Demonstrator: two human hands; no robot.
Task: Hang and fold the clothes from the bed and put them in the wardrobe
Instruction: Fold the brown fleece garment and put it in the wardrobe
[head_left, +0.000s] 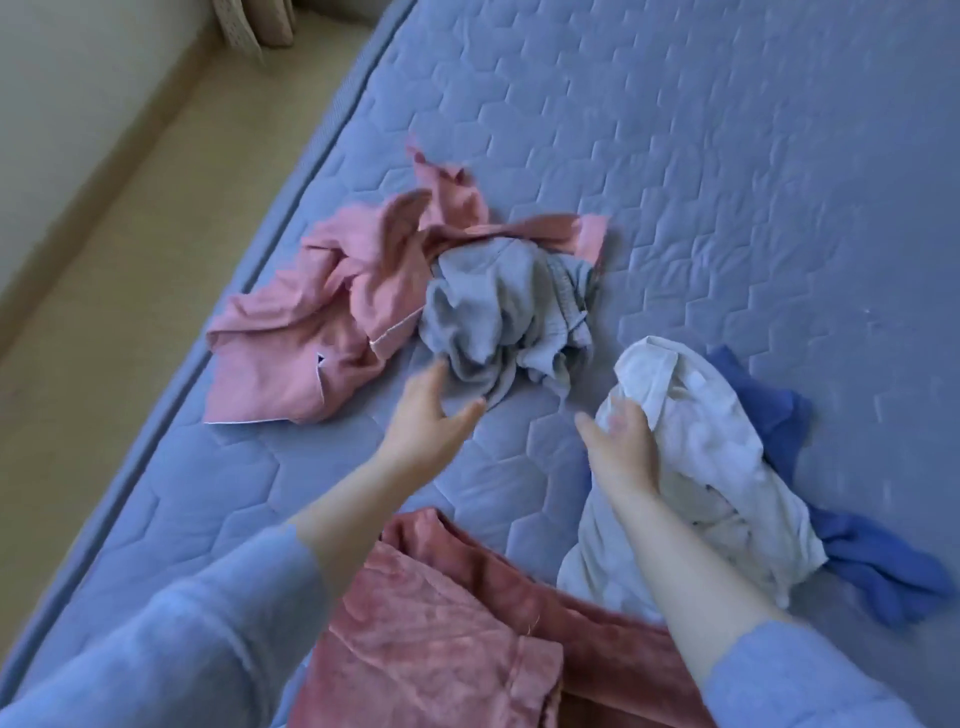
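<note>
Several crumpled clothes lie on the blue quilted bed (701, 156). A pink garment (322, 312) lies at the left, with a grey garment (504, 306) bunched against it. A white garment (711, 457) lies at the right, on top of a blue garment (872, 566). A dusty-pink velvet piece (441, 634) lies nearest me. My left hand (431, 410) is open, fingers spread, just at the grey garment's near edge. My right hand (623, 447) touches the white garment's left edge; motion blur hides whether its fingers grip the cloth.
The bed's left edge (249, 291) runs diagonally, with beige floor (104, 312) beyond it. A pale wall and the foot of a curtain (260, 31) are at the top left. Bare quilt stretches across the far right of the bed.
</note>
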